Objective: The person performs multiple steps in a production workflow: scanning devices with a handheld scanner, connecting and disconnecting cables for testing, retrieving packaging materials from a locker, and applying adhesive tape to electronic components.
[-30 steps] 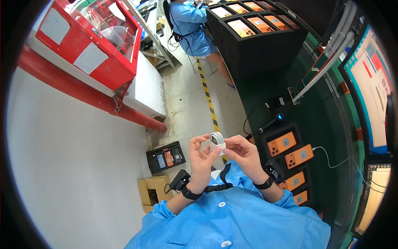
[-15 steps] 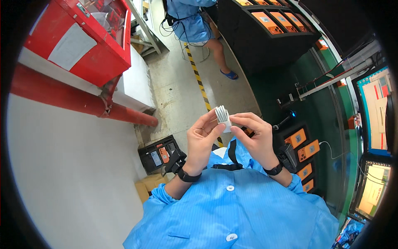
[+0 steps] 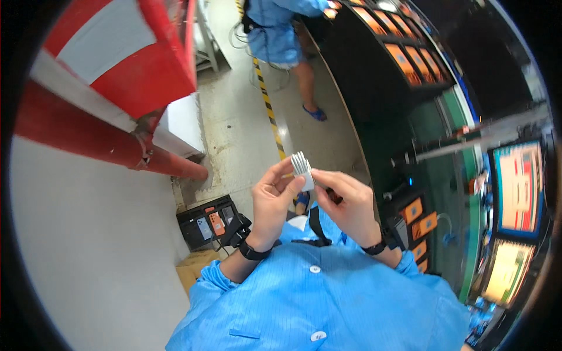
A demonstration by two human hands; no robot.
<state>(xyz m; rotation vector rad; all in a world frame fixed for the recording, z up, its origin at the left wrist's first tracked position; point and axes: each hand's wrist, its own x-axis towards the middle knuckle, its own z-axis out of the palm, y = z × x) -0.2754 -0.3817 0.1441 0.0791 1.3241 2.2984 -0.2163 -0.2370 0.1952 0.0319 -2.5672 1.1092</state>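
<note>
A white coiled cable (image 3: 300, 162), folded into a flat bundle with a white band (image 3: 307, 181) round its lower part, is held up in front of my chest. My left hand (image 3: 270, 202) grips the bundle from its left side, with the thumb pressed on the band. From the other side my right hand (image 3: 352, 205) closes its fingertips on the band's right edge. What lies between the right thumb and forefinger is partly hidden. Both wrists wear black straps with a dark device attached.
To the right runs a green-topped bench (image 3: 430, 234) with orange phones (image 3: 424, 224) in black trays and lit monitors (image 3: 518, 187). A red cabinet (image 3: 134, 76) and red pipe (image 3: 88, 128) are left. A black phone case (image 3: 206, 222) sits low left. Ahead, a co-worker (image 3: 275, 35) stands at the bench.
My hands and the cable have shifted slightly left in view, and my right fingertips sit closer to the band. The view has turned a little; the co-worker's arm now reaches toward the bench.
</note>
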